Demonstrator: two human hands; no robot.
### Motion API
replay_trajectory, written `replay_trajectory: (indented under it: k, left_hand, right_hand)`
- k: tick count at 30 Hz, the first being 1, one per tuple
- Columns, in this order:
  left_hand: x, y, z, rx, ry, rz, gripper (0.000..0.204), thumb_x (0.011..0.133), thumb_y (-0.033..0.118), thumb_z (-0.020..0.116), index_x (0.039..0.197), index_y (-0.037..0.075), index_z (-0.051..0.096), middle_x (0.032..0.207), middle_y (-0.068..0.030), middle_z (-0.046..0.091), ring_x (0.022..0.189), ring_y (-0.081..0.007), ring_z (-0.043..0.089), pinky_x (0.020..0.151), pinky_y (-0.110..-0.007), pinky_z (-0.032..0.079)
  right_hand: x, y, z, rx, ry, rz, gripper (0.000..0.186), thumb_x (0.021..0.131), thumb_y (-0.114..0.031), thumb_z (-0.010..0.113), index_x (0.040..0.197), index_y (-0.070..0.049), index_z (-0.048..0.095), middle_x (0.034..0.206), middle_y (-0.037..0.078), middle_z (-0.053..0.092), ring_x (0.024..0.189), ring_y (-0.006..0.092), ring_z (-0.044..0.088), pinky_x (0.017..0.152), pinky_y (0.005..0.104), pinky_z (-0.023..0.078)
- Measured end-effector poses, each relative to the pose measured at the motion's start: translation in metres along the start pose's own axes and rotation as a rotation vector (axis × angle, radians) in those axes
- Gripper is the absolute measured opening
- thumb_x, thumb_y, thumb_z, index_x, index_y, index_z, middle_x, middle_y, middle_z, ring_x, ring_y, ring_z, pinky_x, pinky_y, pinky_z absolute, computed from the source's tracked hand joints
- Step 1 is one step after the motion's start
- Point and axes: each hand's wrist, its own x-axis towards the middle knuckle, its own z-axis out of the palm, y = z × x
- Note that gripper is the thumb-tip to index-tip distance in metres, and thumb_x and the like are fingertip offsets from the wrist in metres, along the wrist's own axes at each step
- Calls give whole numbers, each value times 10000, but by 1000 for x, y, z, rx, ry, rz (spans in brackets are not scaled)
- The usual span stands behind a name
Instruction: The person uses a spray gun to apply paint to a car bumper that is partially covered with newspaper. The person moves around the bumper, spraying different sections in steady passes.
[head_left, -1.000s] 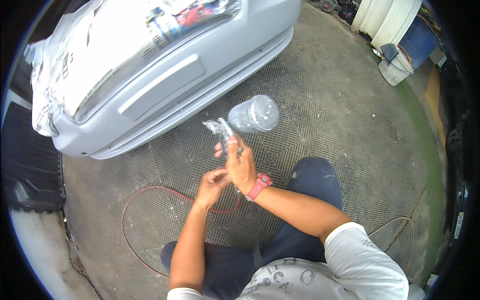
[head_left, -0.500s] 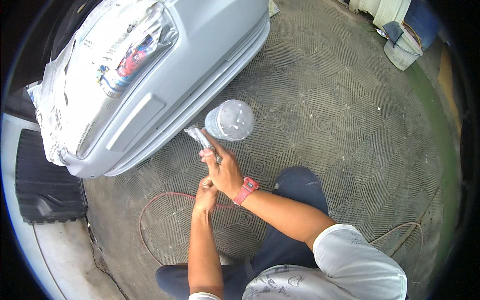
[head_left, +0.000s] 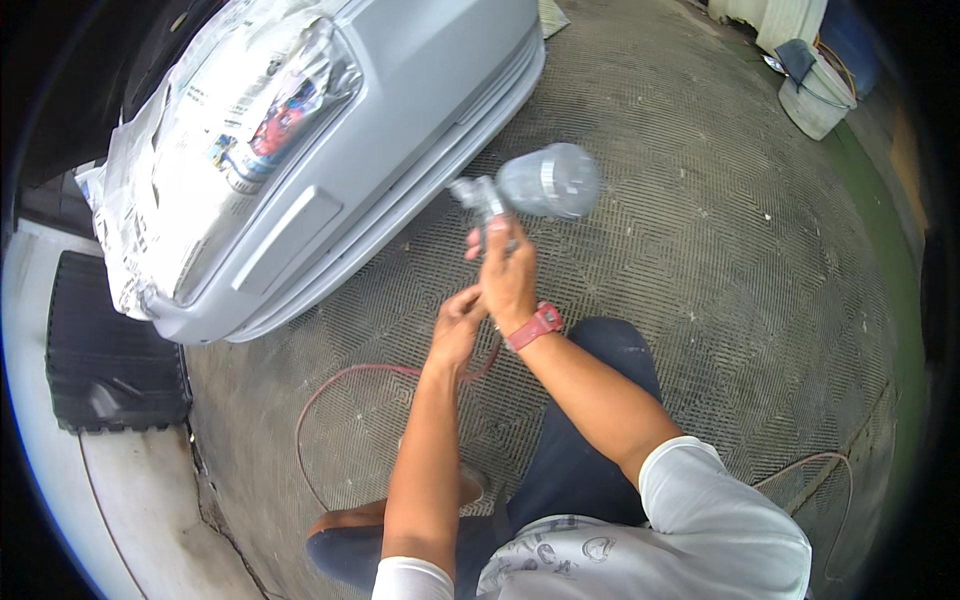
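Ridged flooring [head_left: 700,240] spreads beneath a silvery, cloudy-cupped spray gun [head_left: 515,186], right hand [head_left: 510,280] clamped around it, left hand's [head_left: 457,318] grip unclear.

The fisheye looked steeply down from head height, over the shirt [head_left: 620,555], at the near left hand [head_left: 456,328] and right hand [head_left: 508,278].

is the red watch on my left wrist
No, the red watch is strapped just behind your right hand, which holds the spray gun.
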Motion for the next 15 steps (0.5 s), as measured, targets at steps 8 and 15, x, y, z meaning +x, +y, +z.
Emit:
replay_trajectory:
  k: [8,15]
  left_hand:
    - [-21,-12,-16,-92,21,-12,297,1091,137,684,1344,-13,722,1223,-36,762,1134,-129,670,1057,-321,502]
    - [-87,-46,-36,-279,255,21,275,1079,108,687,1321,-10,741,1227,-41,781,1132,-135,695,1071,-342,512]
  right_hand:
    - [-16,6,8,-14,-153,114,507,1177,-446,435,1213,-6,684,843,48,692,637,114,608,545,290,496]
    - [-55,22,47,40,-460,187,473,1151,-404,533,1433,-57,686,776,78,729,676,182,719,680,358,608]
